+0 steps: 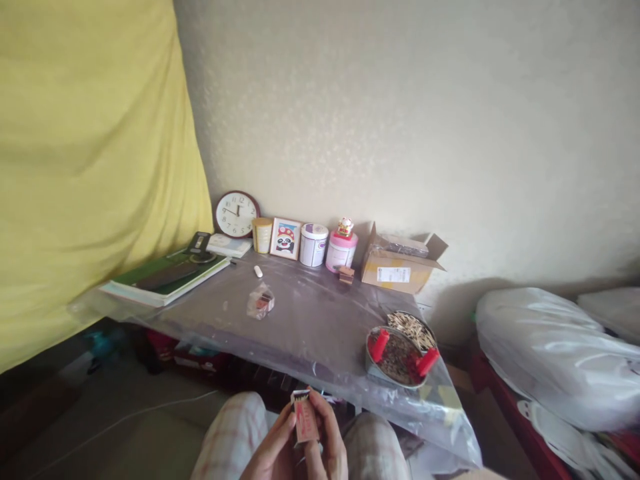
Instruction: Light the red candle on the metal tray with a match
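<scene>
I hold a small matchbox (306,423) above my lap, between both hands. Its tray is slid partly out at the top, showing dark match heads. My left hand (273,445) grips the left side of the box, thumb along the edge. On the other side, my right hand (331,433) has its fingers around the right edge and the lower front. Beyond them on the table (310,327), a clear plastic wrapper (261,301) contains small reddish-brown boxes. A round tin (397,360) of dark grains with two red candles stands at the right, touching a tin (413,329) of wooden sticks.
Along the wall stand a clock (237,214), a yellow cup (263,235), a panda picture (285,239), two canisters and an open cardboard box (403,263). A large green book (167,277) lies left. Plastic sheeting overhangs the table's front edge. White bags (545,353) sit at right.
</scene>
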{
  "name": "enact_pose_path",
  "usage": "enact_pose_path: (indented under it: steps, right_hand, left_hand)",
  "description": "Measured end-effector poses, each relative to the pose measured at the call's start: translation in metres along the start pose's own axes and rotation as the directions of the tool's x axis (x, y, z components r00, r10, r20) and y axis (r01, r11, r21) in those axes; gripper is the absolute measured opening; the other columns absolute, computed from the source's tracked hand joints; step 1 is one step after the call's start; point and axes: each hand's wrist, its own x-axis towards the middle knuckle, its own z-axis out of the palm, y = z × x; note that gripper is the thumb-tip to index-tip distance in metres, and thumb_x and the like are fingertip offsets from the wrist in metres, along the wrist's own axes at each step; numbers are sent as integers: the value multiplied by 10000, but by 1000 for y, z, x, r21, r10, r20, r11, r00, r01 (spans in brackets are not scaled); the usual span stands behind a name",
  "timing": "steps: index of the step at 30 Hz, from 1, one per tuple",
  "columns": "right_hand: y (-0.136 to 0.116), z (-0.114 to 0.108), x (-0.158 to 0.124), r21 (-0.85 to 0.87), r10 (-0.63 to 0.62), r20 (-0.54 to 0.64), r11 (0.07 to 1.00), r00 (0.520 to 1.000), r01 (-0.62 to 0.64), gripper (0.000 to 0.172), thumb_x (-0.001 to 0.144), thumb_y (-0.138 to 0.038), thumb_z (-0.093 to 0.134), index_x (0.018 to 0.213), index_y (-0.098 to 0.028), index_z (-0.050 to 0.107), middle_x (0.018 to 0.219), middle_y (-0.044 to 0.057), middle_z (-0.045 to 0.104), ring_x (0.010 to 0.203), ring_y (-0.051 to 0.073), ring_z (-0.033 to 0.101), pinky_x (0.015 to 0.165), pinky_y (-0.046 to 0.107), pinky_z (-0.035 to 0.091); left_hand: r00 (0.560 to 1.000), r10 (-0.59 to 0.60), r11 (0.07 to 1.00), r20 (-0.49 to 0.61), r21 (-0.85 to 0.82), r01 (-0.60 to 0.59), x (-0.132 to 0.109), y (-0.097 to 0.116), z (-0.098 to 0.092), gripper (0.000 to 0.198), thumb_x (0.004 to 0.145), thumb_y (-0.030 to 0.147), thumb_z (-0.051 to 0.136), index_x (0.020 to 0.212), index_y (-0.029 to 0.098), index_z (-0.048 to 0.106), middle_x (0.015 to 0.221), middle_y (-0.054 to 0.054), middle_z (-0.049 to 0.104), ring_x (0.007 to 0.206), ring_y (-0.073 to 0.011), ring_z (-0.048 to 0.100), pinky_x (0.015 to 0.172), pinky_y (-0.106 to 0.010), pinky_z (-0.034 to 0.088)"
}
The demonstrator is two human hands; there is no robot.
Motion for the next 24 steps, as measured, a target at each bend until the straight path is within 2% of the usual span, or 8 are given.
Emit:
enact_pose_path:
  steps: [4,6,8,10,13,15,19,24]
  right_hand:
    - [-4,-17,9,60,35,184,997,982,-47,433,903,-418,620,1316,-287,614,1378,21,631,1300,238,566,1123,358,439]
    - [-8,-27,18,104,51,332,990,942,-91,522,857,-448,674,1347,-293,585,1376,28,632,1320,253,546,1143,386,408]
    - [-13,-37,29,144,57,472,980,880,-141,592,829,-472,707,1375,-300,555,1390,47,617,1306,270,556,1121,411,426]
    - [-17,-45,38,150,42,519,979,854,-139,505,847,-474,694,1311,-295,602,1411,74,590,1258,279,591,1051,410,488]
    - [-19,-51,50,90,-59,428,996,902,22,211,916,-405,628,1041,-253,704,1213,87,675,1074,231,673,895,329,561]
    - [-19,-52,56,21,-167,397,985,902,173,139,943,-329,596,919,-239,699,999,60,697,921,189,686,798,275,565]
    - [-23,-55,64,-164,-278,521,895,807,414,135,943,-188,577,880,-231,688,931,35,678,850,166,673,752,250,543]
    - [-36,-62,72,-349,-237,690,720,685,600,144,914,-102,598,875,-218,674,900,28,693,818,180,671,726,266,537]
  left_hand:
    - [1000,23,1000,11,5,-23,-4,3,4,197,795,276,771,984,220,758,960,-63,774,1008,-255,688,870,-338,510]
    - [999,32,999,-17,1,-32,-7,5,3,195,818,257,754,1007,208,750,939,-56,772,948,-208,688,808,-294,508]
    - [999,25,1000,-41,-15,-25,-9,7,0,185,845,261,729,1015,190,743,932,-59,770,863,-174,688,751,-278,512]
    - [998,0,1000,-65,-20,-2,-10,7,-4,181,863,276,709,1006,170,737,915,-67,773,797,-163,689,718,-289,524]
    - [994,-34,999,-103,16,36,-10,5,-9,189,879,288,687,997,147,732,849,-77,773,751,-164,690,676,-292,529]
    - [994,-38,998,-102,53,43,-10,3,-10,207,877,307,685,997,145,733,821,-78,769,724,-163,686,649,-281,518]
    - [996,-29,991,-80,126,39,-10,1,-12,263,848,363,705,1008,157,737,841,-71,769,695,-162,677,624,-268,492]
    - [994,-50,971,-98,228,71,-11,0,-12,312,891,384,627,1000,116,742,843,-99,770,675,-159,664,604,-253,450]
